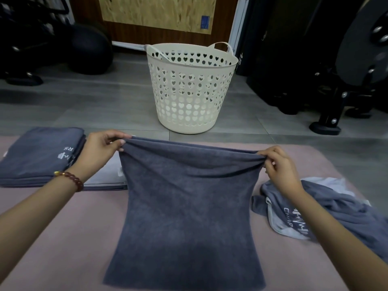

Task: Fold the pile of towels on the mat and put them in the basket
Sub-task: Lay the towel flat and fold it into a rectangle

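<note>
— Hands, status in the head view?
— Both closed on fabric. The left hand [102, 148] pinches the far left corner of the grey towel [189, 196]; the right hand [279, 166] pinches the far right corner. The far edge is lifted and stretched between them.
— Towel position?
— Its near end lies flat on the pink mat [63, 227], centre; its far end is raised off the mat.
— Other towels?
— On the mat, left, a folded stack [37, 156] sits just beside the left wrist, which carries a beaded bracelet [71, 179]. On the mat, right, a crumpled pile [336, 206] lies under the right forearm.
— Basket?
— The white perforated basket [191, 89] stands upright on the grey floor [84, 101], beyond the mat's far edge, apart from the towel.
</note>
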A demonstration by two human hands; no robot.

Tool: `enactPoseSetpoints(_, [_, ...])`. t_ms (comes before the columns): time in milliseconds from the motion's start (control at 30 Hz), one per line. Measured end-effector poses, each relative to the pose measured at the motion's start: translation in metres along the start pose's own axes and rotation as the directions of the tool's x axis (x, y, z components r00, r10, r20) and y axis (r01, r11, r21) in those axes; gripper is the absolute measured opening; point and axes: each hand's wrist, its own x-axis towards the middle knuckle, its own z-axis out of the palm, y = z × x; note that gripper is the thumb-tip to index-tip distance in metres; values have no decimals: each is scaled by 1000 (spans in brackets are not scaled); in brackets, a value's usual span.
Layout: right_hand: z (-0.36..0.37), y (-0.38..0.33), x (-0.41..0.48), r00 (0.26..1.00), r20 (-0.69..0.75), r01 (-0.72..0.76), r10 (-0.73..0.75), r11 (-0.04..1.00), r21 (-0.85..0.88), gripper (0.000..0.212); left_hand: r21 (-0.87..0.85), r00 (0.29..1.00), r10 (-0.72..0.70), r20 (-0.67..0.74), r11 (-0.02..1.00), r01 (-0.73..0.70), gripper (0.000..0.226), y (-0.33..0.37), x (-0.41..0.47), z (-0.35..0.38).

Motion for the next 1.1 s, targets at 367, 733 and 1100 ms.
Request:
enactPoseSetpoints(367, [-5, 6, 14, 976, 74, -219, 206, 929, 300, 13, 7, 1000, 17, 4, 1000, -17, 20, 3, 1, -8])
enactPoseSetpoints(733, [-30, 7, 51, 933, -16, -312, 359, 829, 464, 14, 27, 991, 133, 10, 991, -133, 18, 33, 36, -23])
enactPoseSetpoints(1100, [-5, -4, 52, 834, -6, -413, 551, 633, 654, 27, -124, 995, -19, -101, 992, 7, 19, 19, 33, -4])
